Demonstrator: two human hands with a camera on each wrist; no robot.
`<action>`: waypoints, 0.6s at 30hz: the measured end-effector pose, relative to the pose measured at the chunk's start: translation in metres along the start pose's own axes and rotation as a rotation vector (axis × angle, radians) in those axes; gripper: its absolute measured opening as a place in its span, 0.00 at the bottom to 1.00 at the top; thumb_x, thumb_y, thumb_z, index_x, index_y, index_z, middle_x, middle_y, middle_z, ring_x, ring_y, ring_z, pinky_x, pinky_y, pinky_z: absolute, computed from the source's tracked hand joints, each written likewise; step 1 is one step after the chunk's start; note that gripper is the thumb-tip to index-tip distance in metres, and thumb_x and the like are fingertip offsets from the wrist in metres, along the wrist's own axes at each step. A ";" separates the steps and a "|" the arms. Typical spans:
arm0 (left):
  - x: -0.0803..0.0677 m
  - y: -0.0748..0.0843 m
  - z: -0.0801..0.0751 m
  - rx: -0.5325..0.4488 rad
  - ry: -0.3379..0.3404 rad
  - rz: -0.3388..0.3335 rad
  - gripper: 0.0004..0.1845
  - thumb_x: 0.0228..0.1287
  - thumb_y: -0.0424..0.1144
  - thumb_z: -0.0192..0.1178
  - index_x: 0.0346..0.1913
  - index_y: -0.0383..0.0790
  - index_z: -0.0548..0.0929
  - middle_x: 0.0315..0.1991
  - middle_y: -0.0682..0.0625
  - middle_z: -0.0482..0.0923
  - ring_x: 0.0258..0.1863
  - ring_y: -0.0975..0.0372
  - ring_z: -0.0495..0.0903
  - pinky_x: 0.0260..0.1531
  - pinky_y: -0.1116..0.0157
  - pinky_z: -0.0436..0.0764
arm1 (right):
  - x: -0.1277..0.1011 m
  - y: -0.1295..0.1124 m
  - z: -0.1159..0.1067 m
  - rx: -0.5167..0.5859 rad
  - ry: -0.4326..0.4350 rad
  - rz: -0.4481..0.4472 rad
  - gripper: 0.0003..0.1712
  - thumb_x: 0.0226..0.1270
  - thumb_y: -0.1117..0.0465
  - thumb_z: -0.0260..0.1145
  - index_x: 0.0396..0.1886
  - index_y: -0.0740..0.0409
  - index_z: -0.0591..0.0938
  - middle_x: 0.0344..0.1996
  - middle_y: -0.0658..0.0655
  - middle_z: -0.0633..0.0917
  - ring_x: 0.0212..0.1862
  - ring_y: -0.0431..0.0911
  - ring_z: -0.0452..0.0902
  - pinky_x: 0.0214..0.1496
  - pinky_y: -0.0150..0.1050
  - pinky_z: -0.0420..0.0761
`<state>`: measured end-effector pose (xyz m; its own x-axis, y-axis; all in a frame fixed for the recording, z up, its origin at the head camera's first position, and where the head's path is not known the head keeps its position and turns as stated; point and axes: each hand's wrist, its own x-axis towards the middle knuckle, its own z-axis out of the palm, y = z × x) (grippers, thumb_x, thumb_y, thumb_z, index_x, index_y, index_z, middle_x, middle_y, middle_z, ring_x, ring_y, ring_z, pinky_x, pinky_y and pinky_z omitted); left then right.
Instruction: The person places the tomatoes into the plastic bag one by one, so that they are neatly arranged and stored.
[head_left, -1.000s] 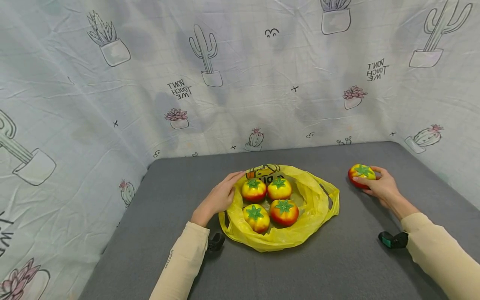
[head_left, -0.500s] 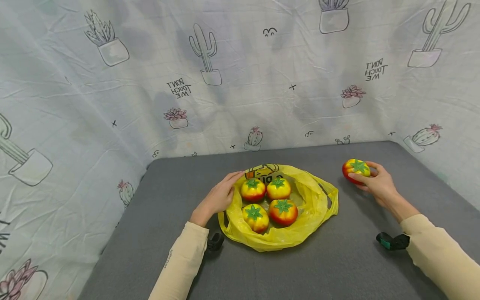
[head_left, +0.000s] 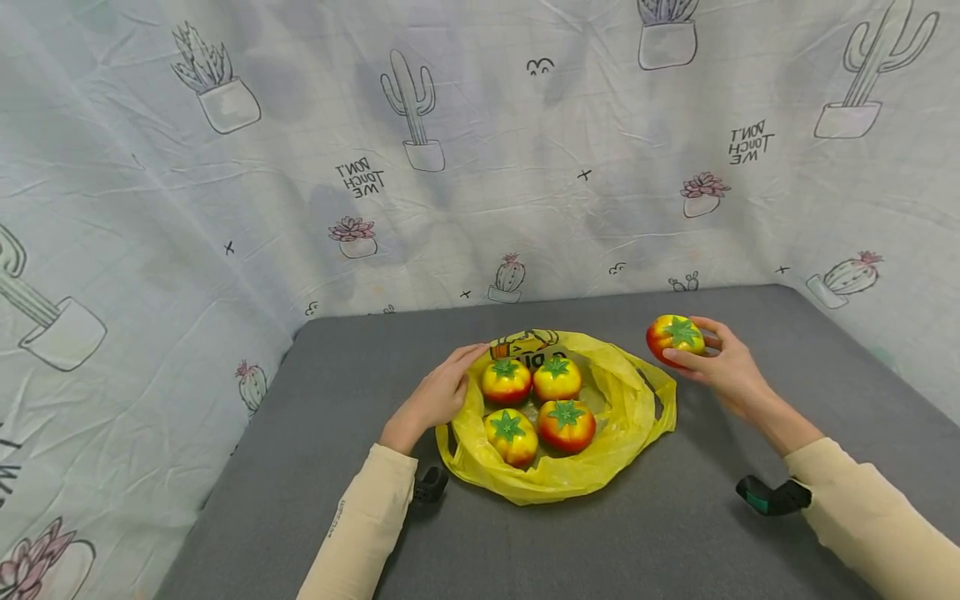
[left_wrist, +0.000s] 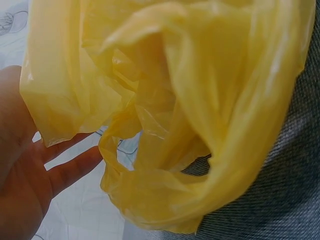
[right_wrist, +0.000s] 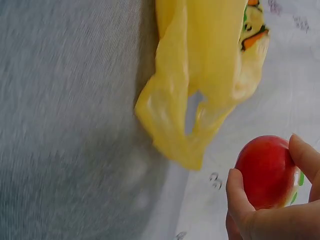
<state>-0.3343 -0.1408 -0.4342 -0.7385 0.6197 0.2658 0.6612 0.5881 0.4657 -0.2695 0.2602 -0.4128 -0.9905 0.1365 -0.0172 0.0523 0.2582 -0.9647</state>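
tomato (head_left: 676, 335) gripped in r hand (head_left: 722, 367), raised beside yellow bag (head_left: 637, 400); l hand (head_left: 438, 393) flat on bag rim, fingers relaxed

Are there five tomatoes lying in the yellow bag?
No, the yellow bag holds four tomatoes; the fifth tomato is in the right hand.

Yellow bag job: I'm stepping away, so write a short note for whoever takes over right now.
Right hand: grips a tomato, lifted off the grey table, just right of the yellow bag.
Left hand: fingers rest flat against the bag's left edge.
Done: four tomatoes sit in the open bag.
Left: probably the held tomato goes into the bag; no other loose ones in sight.
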 end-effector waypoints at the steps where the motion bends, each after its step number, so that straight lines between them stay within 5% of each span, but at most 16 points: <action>1: 0.000 0.000 0.000 -0.001 0.001 0.002 0.29 0.69 0.23 0.44 0.72 0.40 0.62 0.69 0.44 0.60 0.62 0.52 0.67 0.43 0.58 0.71 | -0.002 -0.002 0.003 0.002 -0.011 -0.006 0.53 0.63 0.54 0.67 0.75 0.61 0.44 0.68 0.74 0.51 0.57 0.53 0.65 0.48 0.36 0.78; 10: 0.000 0.000 0.000 0.000 0.000 0.002 0.29 0.69 0.23 0.45 0.72 0.40 0.62 0.69 0.44 0.60 0.63 0.52 0.66 0.44 0.57 0.72 | -0.016 -0.013 0.019 -0.034 -0.115 -0.067 0.49 0.65 0.56 0.66 0.75 0.61 0.46 0.67 0.72 0.53 0.54 0.49 0.67 0.50 0.42 0.78; 18: 0.000 0.000 -0.001 0.003 -0.001 0.002 0.29 0.69 0.23 0.45 0.72 0.40 0.62 0.69 0.44 0.60 0.64 0.52 0.65 0.45 0.57 0.72 | -0.023 -0.017 0.031 -0.103 -0.182 -0.107 0.48 0.64 0.54 0.67 0.75 0.61 0.50 0.65 0.72 0.57 0.57 0.59 0.67 0.50 0.48 0.78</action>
<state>-0.3343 -0.1407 -0.4334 -0.7374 0.6209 0.2661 0.6627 0.5889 0.4626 -0.2520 0.2232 -0.4043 -0.9972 -0.0692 0.0275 -0.0506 0.3591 -0.9319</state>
